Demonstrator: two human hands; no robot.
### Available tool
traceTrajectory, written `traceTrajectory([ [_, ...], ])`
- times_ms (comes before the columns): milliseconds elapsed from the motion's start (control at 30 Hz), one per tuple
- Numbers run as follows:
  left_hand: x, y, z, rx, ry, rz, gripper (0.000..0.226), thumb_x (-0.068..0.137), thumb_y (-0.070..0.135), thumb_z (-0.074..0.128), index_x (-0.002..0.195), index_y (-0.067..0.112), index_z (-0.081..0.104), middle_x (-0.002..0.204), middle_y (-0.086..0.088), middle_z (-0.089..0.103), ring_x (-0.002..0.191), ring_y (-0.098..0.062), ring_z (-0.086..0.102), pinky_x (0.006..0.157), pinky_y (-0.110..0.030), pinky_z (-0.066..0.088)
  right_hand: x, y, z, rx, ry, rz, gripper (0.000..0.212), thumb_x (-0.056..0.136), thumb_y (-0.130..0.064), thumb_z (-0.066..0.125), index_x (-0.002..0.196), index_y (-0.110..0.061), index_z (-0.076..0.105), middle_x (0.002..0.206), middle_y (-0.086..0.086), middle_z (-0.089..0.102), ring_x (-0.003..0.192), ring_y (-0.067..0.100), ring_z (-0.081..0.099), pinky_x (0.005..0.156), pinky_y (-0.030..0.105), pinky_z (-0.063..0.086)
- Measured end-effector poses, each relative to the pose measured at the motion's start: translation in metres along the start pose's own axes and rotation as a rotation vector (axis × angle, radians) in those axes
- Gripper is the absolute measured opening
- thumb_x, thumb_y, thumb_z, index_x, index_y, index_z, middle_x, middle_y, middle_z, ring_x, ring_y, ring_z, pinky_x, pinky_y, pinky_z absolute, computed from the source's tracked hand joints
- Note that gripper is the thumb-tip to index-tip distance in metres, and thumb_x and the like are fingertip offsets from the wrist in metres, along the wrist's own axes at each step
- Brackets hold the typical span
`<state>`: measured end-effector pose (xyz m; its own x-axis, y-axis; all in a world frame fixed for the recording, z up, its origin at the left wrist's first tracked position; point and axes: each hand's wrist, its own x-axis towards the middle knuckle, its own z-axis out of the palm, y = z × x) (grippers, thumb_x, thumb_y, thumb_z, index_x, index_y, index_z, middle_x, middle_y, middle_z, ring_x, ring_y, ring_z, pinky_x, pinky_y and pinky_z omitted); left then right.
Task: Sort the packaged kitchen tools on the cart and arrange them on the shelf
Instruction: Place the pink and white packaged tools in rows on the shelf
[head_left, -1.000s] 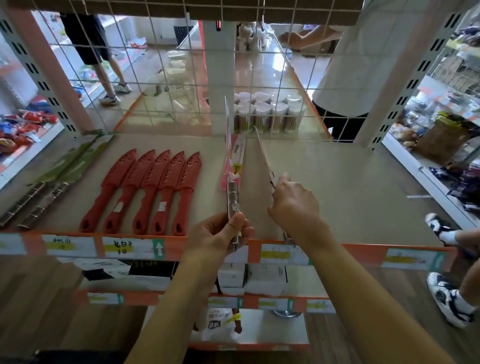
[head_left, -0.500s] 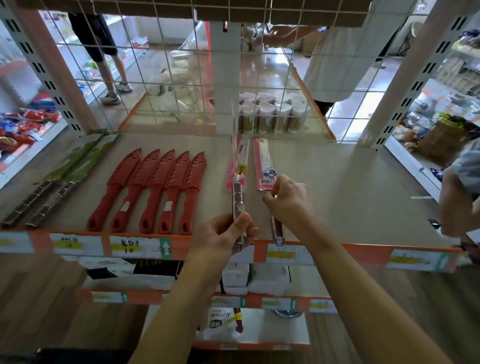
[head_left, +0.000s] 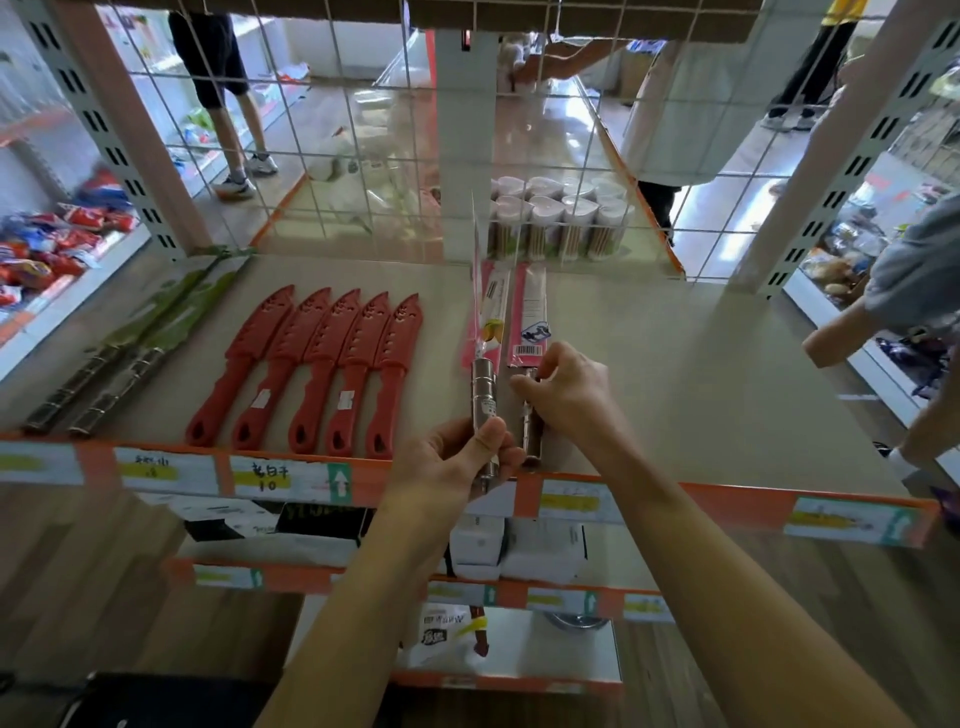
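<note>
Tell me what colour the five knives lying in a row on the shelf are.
The knives are red all over, sheaths and handles alike; the head view shows them clearly.

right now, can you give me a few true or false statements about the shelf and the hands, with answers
1. Five red knives lie in a row on the shelf. True.
2. The left hand holds nothing. False: it grips the metal handle of a packaged tool.
3. The right hand holds a second packaged tool that lies on the shelf. True.
4. The red knives lie right of both hands. False: they lie to the left of them.
</note>
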<state>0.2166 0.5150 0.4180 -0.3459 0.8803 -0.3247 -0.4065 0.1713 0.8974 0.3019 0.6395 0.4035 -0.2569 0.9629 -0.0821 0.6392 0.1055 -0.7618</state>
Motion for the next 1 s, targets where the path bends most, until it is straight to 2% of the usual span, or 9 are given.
traceTrajectory([
  [100,0.001,-0.002,0.001,0.013,-0.006,0.006,0.009,0.081,0.017,0.061,0.077,0.012,0.066,0.06,0.004,0.07,0.06,-0.004,0.068,0.07,-0.019,0.058,0.0,0.0,-0.003,-0.027,-0.017,0.011,0.023,0.085,-0.029,0.064,0.078,-0.017,0.046,0.077,-0.002,0.048,0.063,0.01,0.049,0.055,0.02,0.047],
  [200,0.002,-0.004,0.001,0.03,-0.013,0.015,0.009,0.082,0.018,0.06,0.078,0.012,0.066,0.061,0.004,0.071,0.061,-0.004,0.068,0.071,-0.02,0.058,-0.003,-0.003,-0.009,-0.041,-0.024,-0.004,0.02,0.087,-0.031,0.063,0.082,-0.015,0.05,0.074,-0.002,0.049,0.058,0.006,0.047,0.045,0.01,0.043],
  [300,0.002,-0.005,0.003,0.029,-0.017,0.019,0.008,0.082,0.017,0.061,0.079,0.013,0.067,0.061,0.004,0.071,0.061,-0.004,0.068,0.066,-0.017,0.057,-0.009,-0.003,-0.015,0.012,-0.015,-0.075,0.018,0.087,-0.032,0.062,0.081,-0.016,0.059,0.066,-0.006,0.051,0.052,0.003,0.046,0.04,0.006,0.04],
  [433,0.001,-0.007,0.006,0.091,-0.028,0.051,0.008,0.082,0.018,0.061,0.078,0.018,0.068,0.063,0.006,0.072,0.064,-0.003,0.068,0.064,-0.014,0.056,-0.022,-0.01,-0.025,0.158,-0.061,-0.109,0.024,0.086,-0.035,0.062,0.085,-0.012,0.069,0.059,-0.006,0.055,0.047,0.002,0.047,0.045,0.011,0.042],
  [567,-0.003,-0.007,0.011,0.133,-0.048,0.099,0.009,0.082,0.02,0.061,0.077,0.021,0.069,0.063,0.006,0.071,0.063,-0.002,0.067,0.062,-0.013,0.055,-0.03,-0.019,-0.029,0.154,-0.068,-0.16,0.031,0.085,-0.038,0.061,0.082,-0.009,0.07,0.076,0.006,0.069,0.057,0.007,0.054,0.056,0.022,0.046],
  [667,-0.005,-0.008,0.017,0.111,-0.055,0.086,0.007,0.083,0.016,0.062,0.085,0.016,0.069,0.067,0.005,0.072,0.064,-0.002,0.068,0.058,-0.01,0.052,-0.032,-0.022,-0.03,0.118,-0.021,-0.176,0.031,0.084,-0.04,0.063,0.091,-0.01,0.069,0.081,0.004,0.067,0.062,0.007,0.055,0.055,0.016,0.047],
  [767,-0.007,-0.01,0.024,0.173,-0.061,0.083,0.005,0.083,0.018,0.064,0.085,0.02,0.068,0.072,0.005,0.072,0.066,-0.002,0.069,0.061,-0.012,0.053,-0.034,-0.023,-0.034,0.091,-0.003,-0.196,0.032,0.082,-0.042,0.063,0.088,-0.011,0.069,0.073,-0.003,0.064,0.055,0.0,0.054,0.046,0.005,0.043],
  [867,-0.009,-0.013,0.03,0.309,-0.055,0.151,0.016,0.083,0.021,0.066,0.07,0.031,0.063,0.062,0.009,0.069,0.063,0.0,0.067,0.067,-0.016,0.054,-0.037,-0.022,-0.039,-0.008,0.02,-0.222,0.03,0.082,-0.04,0.065,0.077,-0.011,0.069,0.061,-0.009,0.06,0.051,-0.001,0.053,0.049,0.011,0.045],
  [1000,-0.01,-0.014,0.037,0.392,-0.07,0.211,0.016,0.08,0.025,0.068,0.07,0.035,0.061,0.06,0.012,0.067,0.063,0.001,0.066,0.061,-0.013,0.052,-0.039,-0.018,-0.045,-0.007,0.077,-0.249,0.024,0.083,-0.031,0.065,0.076,-0.008,0.069,0.056,-0.01,0.058,0.047,0.001,0.051,0.053,0.016,0.046],
])
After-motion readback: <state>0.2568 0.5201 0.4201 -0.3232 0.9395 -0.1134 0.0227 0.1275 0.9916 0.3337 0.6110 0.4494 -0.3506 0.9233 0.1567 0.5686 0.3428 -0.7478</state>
